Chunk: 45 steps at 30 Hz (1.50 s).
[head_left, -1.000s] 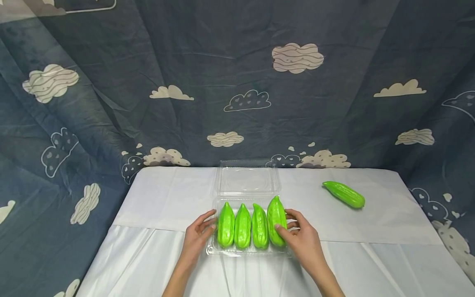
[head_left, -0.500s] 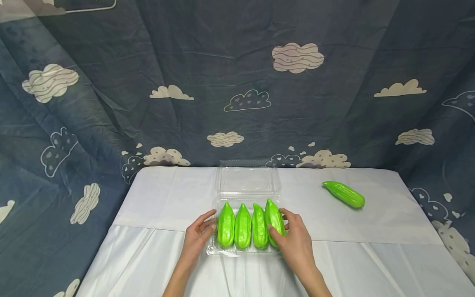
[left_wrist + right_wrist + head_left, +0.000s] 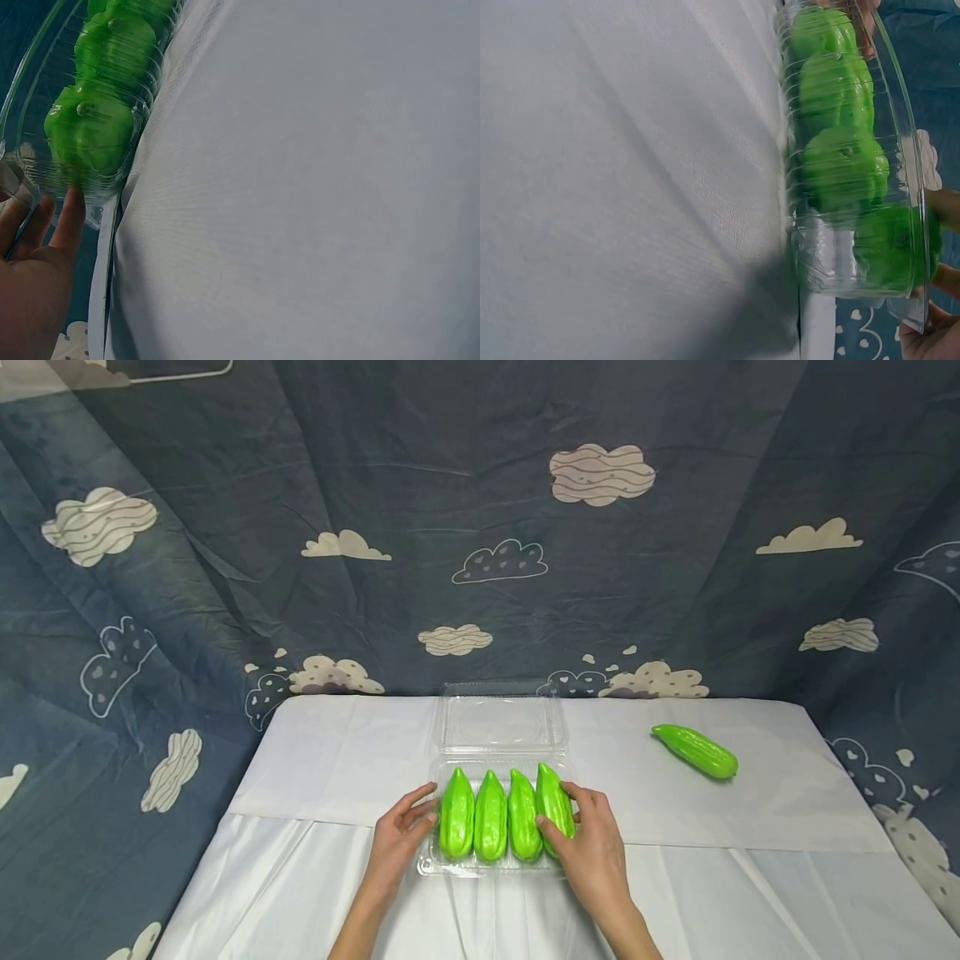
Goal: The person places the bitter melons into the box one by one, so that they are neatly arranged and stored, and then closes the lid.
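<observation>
Seating the row's right-end green gourd [image 3: 555, 806] appears underway: it is pinched by the right hand [image 3: 597, 850], the clear container [image 3: 450, 870] touched by the relaxed left hand [image 3: 397, 839]; settling, then release, seems needed.

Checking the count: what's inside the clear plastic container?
Three green gourds rest inside; the right hand holds a fourth at the right end. What's under those three is covered.

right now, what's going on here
A person's right hand grips a green vegetable at the right end of a clear box; it looks raised off the box's floor. Three more lie side by side inside, and the lid is open. The left hand is at the box's left end. A fifth lies apart on the white cloth, to the right.
</observation>
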Each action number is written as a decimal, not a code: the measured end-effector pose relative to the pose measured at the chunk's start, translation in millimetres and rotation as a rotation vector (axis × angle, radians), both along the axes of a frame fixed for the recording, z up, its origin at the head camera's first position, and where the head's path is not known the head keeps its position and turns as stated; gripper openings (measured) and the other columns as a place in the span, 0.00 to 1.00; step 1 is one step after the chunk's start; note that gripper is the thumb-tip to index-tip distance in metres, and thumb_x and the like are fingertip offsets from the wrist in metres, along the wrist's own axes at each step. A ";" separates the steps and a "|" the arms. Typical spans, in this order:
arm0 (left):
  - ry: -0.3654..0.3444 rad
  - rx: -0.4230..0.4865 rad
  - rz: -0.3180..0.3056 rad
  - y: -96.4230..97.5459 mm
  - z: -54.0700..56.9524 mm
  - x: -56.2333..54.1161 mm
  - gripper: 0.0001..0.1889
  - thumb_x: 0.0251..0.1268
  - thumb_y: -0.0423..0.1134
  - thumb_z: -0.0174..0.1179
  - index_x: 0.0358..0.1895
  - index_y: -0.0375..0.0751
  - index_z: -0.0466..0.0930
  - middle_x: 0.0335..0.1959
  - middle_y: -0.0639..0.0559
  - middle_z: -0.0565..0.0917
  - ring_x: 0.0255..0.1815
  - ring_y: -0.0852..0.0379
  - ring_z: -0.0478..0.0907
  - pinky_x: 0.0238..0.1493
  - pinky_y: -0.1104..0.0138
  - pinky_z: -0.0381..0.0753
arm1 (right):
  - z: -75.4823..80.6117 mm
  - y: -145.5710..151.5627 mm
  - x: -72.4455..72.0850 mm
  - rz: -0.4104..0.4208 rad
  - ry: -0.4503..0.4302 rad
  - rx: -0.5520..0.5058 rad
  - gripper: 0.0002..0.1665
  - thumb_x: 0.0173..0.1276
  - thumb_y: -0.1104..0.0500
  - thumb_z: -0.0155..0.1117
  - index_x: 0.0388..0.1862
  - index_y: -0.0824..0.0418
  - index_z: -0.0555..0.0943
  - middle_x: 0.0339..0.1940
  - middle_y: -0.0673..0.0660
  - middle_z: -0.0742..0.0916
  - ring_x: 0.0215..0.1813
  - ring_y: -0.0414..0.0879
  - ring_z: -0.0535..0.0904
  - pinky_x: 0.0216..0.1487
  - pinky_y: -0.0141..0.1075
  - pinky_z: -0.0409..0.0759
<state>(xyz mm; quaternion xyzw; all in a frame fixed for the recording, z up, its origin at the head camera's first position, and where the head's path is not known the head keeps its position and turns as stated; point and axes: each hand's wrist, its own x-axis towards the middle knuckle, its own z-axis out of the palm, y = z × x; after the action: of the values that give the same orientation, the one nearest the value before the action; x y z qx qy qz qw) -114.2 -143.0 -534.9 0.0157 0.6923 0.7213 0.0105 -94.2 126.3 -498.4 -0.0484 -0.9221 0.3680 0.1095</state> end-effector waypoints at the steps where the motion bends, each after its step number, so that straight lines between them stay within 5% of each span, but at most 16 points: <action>1: 0.000 -0.001 0.000 0.0 0.0 0.0 0.23 0.66 0.28 0.61 0.64 0.38 0.75 0.63 0.38 0.76 0.63 0.42 0.74 0.60 0.69 0.73 | -0.1 0.3 0.3 0.001 -0.002 -0.002 0.36 0.58 0.51 0.76 0.64 0.59 0.75 0.52 0.59 0.77 0.43 0.50 0.75 0.35 0.39 0.72; 14: -0.002 -0.001 0.004 -0.4 0.5 0.7 0.23 0.65 0.27 0.60 0.64 0.38 0.75 0.63 0.38 0.76 0.63 0.42 0.74 0.59 0.67 0.74 | 2.1 5.2 1.1 0.026 -0.032 -0.025 0.33 0.60 0.53 0.74 0.64 0.59 0.76 0.52 0.57 0.78 0.44 0.48 0.75 0.34 0.37 0.73; 24: 0.005 0.004 0.006 -0.3 1.4 1.6 0.23 0.65 0.26 0.60 0.64 0.38 0.75 0.63 0.37 0.76 0.63 0.41 0.74 0.58 0.67 0.75 | 8.2 22.0 2.1 0.056 -0.088 -0.203 0.30 0.64 0.55 0.72 0.64 0.58 0.75 0.52 0.56 0.79 0.38 0.44 0.75 0.36 0.34 0.77; 36: 0.002 -0.015 0.009 -1.1 2.9 1.1 0.23 0.64 0.27 0.60 0.64 0.39 0.76 0.63 0.39 0.76 0.62 0.43 0.75 0.58 0.66 0.75 | 1.8 58.8 -4.5 0.090 0.086 -0.160 0.25 0.67 0.58 0.69 0.61 0.59 0.75 0.51 0.54 0.82 0.50 0.46 0.78 0.51 0.33 0.76; 45: 0.036 -0.022 -0.003 -0.1 3.1 1.7 0.24 0.65 0.27 0.60 0.65 0.34 0.73 0.63 0.35 0.75 0.63 0.38 0.73 0.57 0.68 0.75 | -1.7 101.0 -14.2 0.078 0.122 -0.118 0.26 0.68 0.55 0.67 0.63 0.58 0.74 0.57 0.57 0.81 0.63 0.58 0.74 0.62 0.54 0.70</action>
<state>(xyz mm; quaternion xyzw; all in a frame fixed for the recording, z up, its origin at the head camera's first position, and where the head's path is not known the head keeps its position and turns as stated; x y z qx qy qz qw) -112.5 -143.1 -531.8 0.0298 0.7003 0.7133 -0.0009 -108.4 227.3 -500.1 0.0038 -0.8917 0.4278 0.1478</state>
